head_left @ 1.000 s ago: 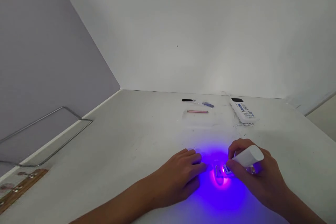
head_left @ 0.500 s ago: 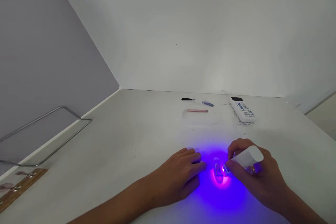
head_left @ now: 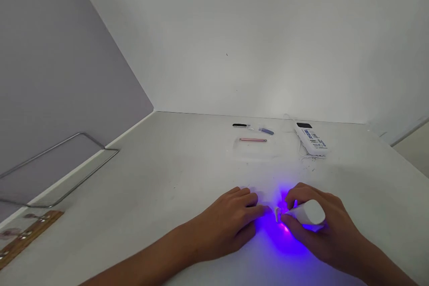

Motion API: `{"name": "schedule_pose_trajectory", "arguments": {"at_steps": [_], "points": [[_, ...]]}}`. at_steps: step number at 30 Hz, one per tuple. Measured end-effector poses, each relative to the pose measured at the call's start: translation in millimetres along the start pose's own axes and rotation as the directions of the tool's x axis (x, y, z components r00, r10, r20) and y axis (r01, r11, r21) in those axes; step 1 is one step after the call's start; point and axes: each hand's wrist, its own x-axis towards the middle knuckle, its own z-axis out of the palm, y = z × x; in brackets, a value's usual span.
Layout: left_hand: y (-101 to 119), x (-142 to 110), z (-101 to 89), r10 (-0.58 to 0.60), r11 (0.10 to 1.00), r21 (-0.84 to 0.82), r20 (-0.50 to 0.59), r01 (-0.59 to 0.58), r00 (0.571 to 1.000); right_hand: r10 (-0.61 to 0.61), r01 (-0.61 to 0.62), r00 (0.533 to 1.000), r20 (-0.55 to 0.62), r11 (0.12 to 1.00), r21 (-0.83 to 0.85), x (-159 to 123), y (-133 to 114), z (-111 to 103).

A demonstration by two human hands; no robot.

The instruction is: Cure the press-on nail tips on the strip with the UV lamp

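Observation:
My right hand point(head_left: 326, 228) grips a white handheld UV lamp point(head_left: 311, 212), fingers and thumb wrapped about its body. From its lower left end comes a violet-blue glow that spreads over the white tabletop. Just left of the lamp is a small whitish piece point(head_left: 277, 214); the glare hides its details, and I cannot tell whether the lamp touches it. My left hand point(head_left: 234, 219) rests on the table with its index finger stretched toward that piece and the other fingers loosely bent. Nothing is visible in it.
Farther back lie a black-handled tool point(head_left: 240, 125), a blue-grey flat piece point(head_left: 266, 131) and a pink stick point(head_left: 253, 140) near a clear sheet. A white power bank point(head_left: 311, 139) with a cable sits right of them. A metal wire frame point(head_left: 87, 174) and wooden strip point(head_left: 31, 237) stand at left.
My right hand has brought the lamp leftward, closer to the small piece and lower. The bright pink ring has shrunk to a small spot. My left index finger reaches slightly farther right.

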Motion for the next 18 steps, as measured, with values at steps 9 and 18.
{"name": "schedule_pose_trajectory", "arguments": {"at_steps": [9,18], "points": [[-1.0,1.8,0.6,-0.001,1.000,-0.031,0.000,0.001,1.000,-0.048,0.048,0.999,0.024,0.999,-0.001,0.9,2.3,-1.0],[-1.6,-0.3,0.8,0.001,1.000,-0.031,-0.015,-0.001,1.000,-0.067,0.068,0.997,-0.041,0.997,0.027,-0.7,2.3,0.3]]}}
